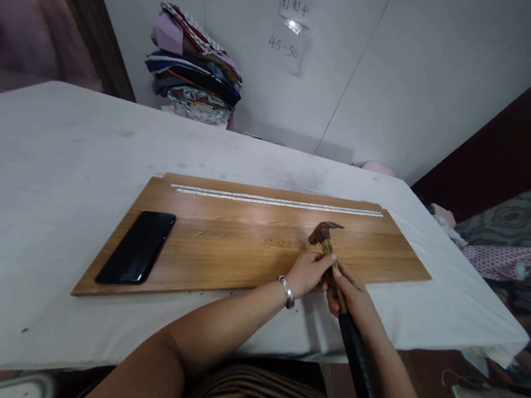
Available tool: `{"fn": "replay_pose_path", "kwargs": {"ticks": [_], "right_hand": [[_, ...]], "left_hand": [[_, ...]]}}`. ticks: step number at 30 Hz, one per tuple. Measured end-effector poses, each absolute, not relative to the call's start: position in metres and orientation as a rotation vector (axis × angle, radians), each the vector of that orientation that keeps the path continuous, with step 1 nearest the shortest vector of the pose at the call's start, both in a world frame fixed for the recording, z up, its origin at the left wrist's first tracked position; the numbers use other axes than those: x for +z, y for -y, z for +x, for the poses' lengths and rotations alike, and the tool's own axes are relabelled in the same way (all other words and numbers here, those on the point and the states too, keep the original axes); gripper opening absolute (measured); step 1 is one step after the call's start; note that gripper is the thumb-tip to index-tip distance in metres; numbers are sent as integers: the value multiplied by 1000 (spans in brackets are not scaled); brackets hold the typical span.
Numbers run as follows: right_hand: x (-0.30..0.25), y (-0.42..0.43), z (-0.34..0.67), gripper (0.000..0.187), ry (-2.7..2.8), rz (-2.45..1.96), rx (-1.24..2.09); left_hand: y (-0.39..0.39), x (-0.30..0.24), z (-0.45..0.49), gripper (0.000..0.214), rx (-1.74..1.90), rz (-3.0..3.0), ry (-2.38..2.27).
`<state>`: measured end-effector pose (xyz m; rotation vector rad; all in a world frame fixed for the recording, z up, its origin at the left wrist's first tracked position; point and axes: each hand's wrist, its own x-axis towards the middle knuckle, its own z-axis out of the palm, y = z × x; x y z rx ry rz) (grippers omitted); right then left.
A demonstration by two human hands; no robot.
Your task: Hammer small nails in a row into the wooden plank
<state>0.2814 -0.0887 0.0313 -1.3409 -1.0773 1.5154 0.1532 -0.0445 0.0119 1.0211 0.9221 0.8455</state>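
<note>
A long wooden board [238, 254] lies on a white-covered table [36, 195]. My right hand [348, 291] is wrapped round the upper handle of a claw hammer [324, 233], whose rusty head rests on the board. My left hand [307, 271], with a silver bangle on the wrist, has its fingers pinched together on the board right beside the hammer head; what they pinch is too small to make out. A short row of small nails [284, 243] runs across the board just left of the hammer. Two loose nails [212, 235] lie further left.
A black phone [136, 247] lies face up on the board's left end. A white measuring tape [275, 200] stretches along the board's far edge. Folded fabrics [195, 66] are stacked against the wall behind the table. Patterned cloth [507, 257] lies off the table's right side.
</note>
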Motion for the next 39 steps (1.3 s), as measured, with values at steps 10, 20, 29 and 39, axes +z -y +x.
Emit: {"fn": "replay_pose_path", "kwargs": {"ticks": [10,20,29,39], "right_hand": [[33,91,280,69,1080,-1341,1509],[31,90,280,68,1064,-1340,1519],[31,89,280,67,1066,-1339,1530],[31,89,279,66,1069,-1326,1523]], "left_hand": [[45,9,153,47,847,1030,-915],[43,7,154,46,857,1033,-916],[42,7,152,50,850,1054,-891],[41,5,152,50,847,1089,-927]]}}
